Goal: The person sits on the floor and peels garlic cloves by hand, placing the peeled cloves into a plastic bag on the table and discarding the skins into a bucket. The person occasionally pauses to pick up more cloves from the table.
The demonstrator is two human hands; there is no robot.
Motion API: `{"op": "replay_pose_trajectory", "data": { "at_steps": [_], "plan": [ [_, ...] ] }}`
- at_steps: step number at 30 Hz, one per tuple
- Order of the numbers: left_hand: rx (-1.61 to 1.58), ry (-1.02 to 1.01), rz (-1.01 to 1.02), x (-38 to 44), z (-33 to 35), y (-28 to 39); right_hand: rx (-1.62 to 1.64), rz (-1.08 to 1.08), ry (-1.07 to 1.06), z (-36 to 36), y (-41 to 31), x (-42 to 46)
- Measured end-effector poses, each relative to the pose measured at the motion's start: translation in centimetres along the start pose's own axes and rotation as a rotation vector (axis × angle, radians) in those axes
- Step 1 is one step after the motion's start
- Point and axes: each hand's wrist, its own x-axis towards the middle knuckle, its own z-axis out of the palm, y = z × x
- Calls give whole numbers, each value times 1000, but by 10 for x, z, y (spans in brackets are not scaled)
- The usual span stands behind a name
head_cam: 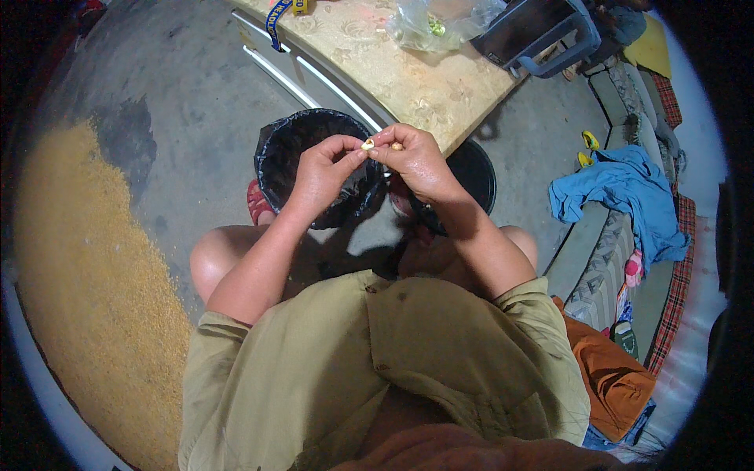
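Note:
My left hand [330, 168] and my right hand [415, 156] meet fingertip to fingertip, pinching a small pale piece [368, 145] with a brownish opening, perhaps a nut or seed. A second small, light-brown piece [397, 146] is tucked in the fingers of my right hand. Under my left hand stands a round bin lined with a black plastic bag [283, 132]. A dark round tub [486, 176] stands on the floor below my right forearm, partly hidden by it.
Ahead, a table with a patterned cloth [436, 100] bears a clear plastic bag [412, 26] with green bits and a dark container [524, 35]. Yellow grain [112, 282] is spread over the floor at left. Blue clothing [624, 188] lies on a sofa at right.

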Motion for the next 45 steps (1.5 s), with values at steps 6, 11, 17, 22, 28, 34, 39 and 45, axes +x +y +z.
{"op": "replay_pose_trajectory", "data": {
  "at_steps": [6,11,17,22,28,34,39,45],
  "plan": [
    [85,36,45,1,3,1,8,10,-3,-2,1,-1],
    [91,26,18,1,3,4,-65,57,10,-3,-2,0],
    [4,-12,-43,2,1,2,-60,90,-14,-5,-7,-2],
    [-98,-12,-89,3,2,3,-53,103,-14,-5,-8,-1],
    [-307,-33,-119,5,-1,3,129,196,13,-4,-13,1],
    [-149,-32,-76,5,-1,0,188,167,40,-9,-9,2],
    [47,-47,18,2,-2,0,117,114,-24,-7,-15,-1],
    [244,-7,214,1,-1,5,-131,75,-53,-5,-18,-3]
  ]
}}
